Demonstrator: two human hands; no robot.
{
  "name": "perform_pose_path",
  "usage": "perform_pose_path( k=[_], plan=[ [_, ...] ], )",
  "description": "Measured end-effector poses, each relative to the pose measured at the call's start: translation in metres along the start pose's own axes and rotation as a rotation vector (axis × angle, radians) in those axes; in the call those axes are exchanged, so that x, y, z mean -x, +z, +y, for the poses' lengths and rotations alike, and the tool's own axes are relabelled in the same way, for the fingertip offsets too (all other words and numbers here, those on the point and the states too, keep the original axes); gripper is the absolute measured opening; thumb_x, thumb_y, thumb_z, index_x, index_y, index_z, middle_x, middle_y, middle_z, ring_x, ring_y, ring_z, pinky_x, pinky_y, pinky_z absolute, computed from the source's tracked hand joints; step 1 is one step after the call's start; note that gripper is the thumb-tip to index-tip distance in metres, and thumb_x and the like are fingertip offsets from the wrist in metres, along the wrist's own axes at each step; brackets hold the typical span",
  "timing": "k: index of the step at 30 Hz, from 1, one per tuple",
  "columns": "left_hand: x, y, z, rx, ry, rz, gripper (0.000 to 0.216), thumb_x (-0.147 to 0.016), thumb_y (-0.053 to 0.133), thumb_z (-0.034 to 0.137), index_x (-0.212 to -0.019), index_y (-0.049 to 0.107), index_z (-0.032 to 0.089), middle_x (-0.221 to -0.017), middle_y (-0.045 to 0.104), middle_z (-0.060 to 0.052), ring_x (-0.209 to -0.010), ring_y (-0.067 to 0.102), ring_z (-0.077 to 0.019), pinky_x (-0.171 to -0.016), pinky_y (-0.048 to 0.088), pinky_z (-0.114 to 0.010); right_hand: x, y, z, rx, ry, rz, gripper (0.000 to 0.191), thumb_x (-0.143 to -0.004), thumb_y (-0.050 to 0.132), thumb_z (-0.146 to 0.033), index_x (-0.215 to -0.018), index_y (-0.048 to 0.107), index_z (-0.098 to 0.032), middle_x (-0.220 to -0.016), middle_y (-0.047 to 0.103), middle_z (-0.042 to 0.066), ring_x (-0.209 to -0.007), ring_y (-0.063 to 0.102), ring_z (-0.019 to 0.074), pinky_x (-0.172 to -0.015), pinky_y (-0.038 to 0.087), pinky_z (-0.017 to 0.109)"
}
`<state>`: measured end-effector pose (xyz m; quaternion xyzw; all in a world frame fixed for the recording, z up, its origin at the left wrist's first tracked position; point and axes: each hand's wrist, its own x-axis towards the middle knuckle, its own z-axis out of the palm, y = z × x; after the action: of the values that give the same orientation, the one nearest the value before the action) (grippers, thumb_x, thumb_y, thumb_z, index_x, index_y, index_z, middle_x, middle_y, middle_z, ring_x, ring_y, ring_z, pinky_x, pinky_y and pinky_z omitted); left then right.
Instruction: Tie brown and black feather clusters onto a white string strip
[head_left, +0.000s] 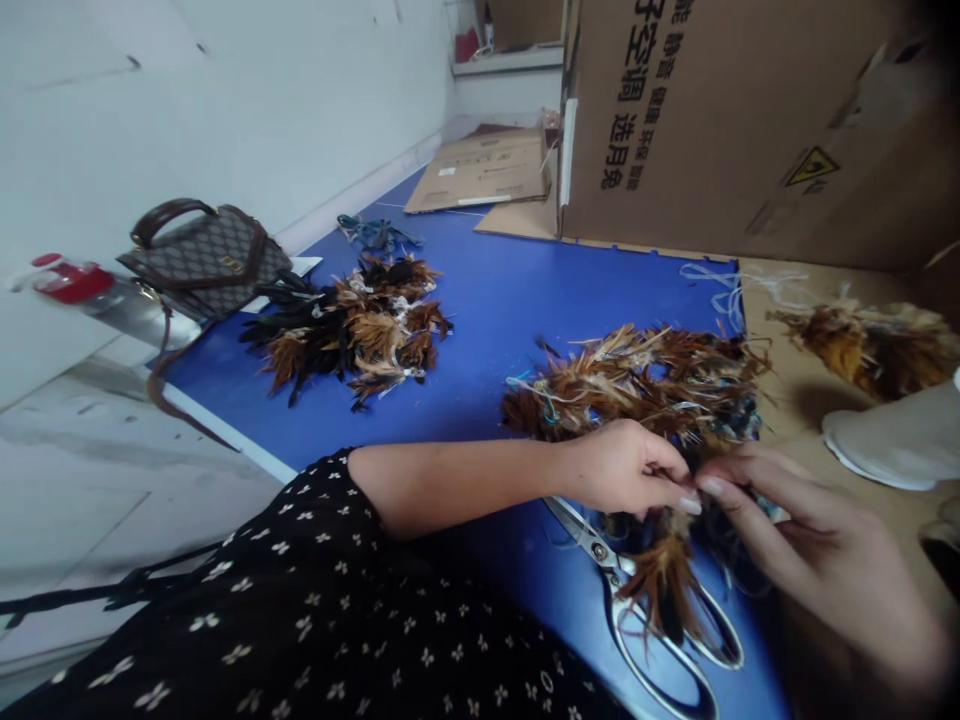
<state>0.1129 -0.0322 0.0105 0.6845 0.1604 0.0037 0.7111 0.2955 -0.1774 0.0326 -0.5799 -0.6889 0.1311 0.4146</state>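
Observation:
My left hand [626,468] reaches in from the left with thumb and fingers pinched together. Right below its fingertips hangs a small bunch of brown feathers [664,585], its upper end between the fingers. My right hand [817,545] is closed in a pinch, its fingertips almost touching the left ones; what they grip is too small to make out. Under the feather bunch lie large metal scissors [598,552], blades pointing up-left and handle loops near me. Just beyond my hands a pile of tied brown feather bunches [637,370] spreads over the blue tabletop [495,300].
Further left are more brown and black feather bunches [367,325], a patterned handbag [217,255] and a bottle with a red cap [75,282]. Cardboard boxes [712,130] stand behind. To the right lie white strings [731,285], another feather bunch [874,340] and a pale cylinder [892,440].

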Motion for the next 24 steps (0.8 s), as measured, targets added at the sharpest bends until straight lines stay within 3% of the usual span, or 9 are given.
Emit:
perform_pose_path(
  k=[2, 6, 10, 12, 15, 19, 24],
  plan=[
    [-0.002, 0.002, -0.001, 0.086, -0.011, -0.015, 0.035, -0.083, 0.099, 0.041, -0.088, 0.075, 0.015, -0.068, 0.069, 0.004, -0.058, 0.065, -0.0084, -0.061, 0.050, -0.024, 0.000, 0.004, 0.001, -0.004, -0.011, 0.045, 0.010, -0.102, 0.076, -0.032, -0.097, 0.083, -0.027, -0.095, 0.078, 0.004, -0.085, 0.075, 0.0167, -0.078, 0.057, 0.026],
    [-0.008, 0.001, -0.008, 0.203, 0.005, 0.049, 0.034, -0.085, 0.097, 0.042, -0.096, 0.079, 0.014, -0.078, 0.075, 0.001, -0.059, 0.066, -0.0070, -0.062, 0.052, -0.024, 0.005, 0.001, 0.003, 0.169, 0.052, 0.275, 0.014, -0.102, 0.077, -0.039, -0.107, 0.084, -0.028, -0.110, 0.078, 0.009, -0.099, 0.075, 0.0215, -0.088, 0.059, 0.035],
    [-0.010, 0.000, -0.012, 0.260, 0.042, 0.103, 0.035, -0.083, 0.098, 0.041, -0.094, 0.079, 0.014, -0.080, 0.077, -0.001, -0.060, 0.067, -0.0077, -0.065, 0.056, -0.025, 0.008, -0.008, -0.001, 0.136, 0.070, 0.159, 0.011, -0.102, 0.078, -0.039, -0.099, 0.082, -0.029, -0.098, 0.079, 0.007, -0.086, 0.074, 0.0221, -0.072, 0.058, 0.036],
    [-0.009, 0.001, -0.010, 0.247, 0.072, 0.121, 0.031, -0.086, 0.095, 0.039, -0.092, 0.079, 0.014, -0.078, 0.077, -0.001, -0.060, 0.068, -0.0082, -0.065, 0.056, -0.024, 0.007, -0.007, -0.006, 0.070, 0.111, 0.124, 0.012, -0.101, 0.080, -0.038, -0.109, 0.082, -0.029, -0.097, 0.079, 0.006, -0.086, 0.075, 0.0220, -0.076, 0.060, 0.036],
    [-0.005, 0.003, -0.008, 0.194, 0.106, 0.169, 0.022, -0.091, 0.088, 0.033, -0.093, 0.080, 0.013, -0.070, 0.074, 0.000, -0.059, 0.066, -0.0082, -0.063, 0.054, -0.022, 0.004, 0.000, -0.008, 0.000, 0.099, 0.081, 0.018, -0.107, 0.071, -0.039, -0.095, 0.078, -0.027, -0.091, 0.079, 0.005, -0.084, 0.073, 0.0211, -0.079, 0.061, 0.037],
    [-0.003, 0.003, -0.006, 0.211, 0.101, 0.160, 0.025, -0.089, 0.089, 0.036, -0.091, 0.080, 0.013, -0.077, 0.078, -0.003, -0.061, 0.067, -0.0094, -0.063, 0.054, -0.024, 0.005, 0.008, -0.006, 0.028, 0.130, 0.105, 0.022, -0.110, 0.067, -0.037, -0.092, 0.072, -0.025, -0.086, 0.075, 0.003, -0.080, 0.069, 0.0185, -0.076, 0.057, 0.035],
    [-0.001, 0.003, -0.002, 0.316, 0.074, 0.211, 0.031, -0.076, 0.098, 0.035, -0.089, 0.081, 0.013, -0.072, 0.074, 0.000, -0.062, 0.065, -0.0108, -0.062, 0.053, -0.026, 0.008, 0.011, -0.014, -0.008, 0.105, 0.144, 0.020, -0.111, 0.064, -0.035, -0.094, 0.068, -0.025, -0.088, 0.073, 0.004, -0.082, 0.067, 0.0177, -0.077, 0.056, 0.035]
  ],
)
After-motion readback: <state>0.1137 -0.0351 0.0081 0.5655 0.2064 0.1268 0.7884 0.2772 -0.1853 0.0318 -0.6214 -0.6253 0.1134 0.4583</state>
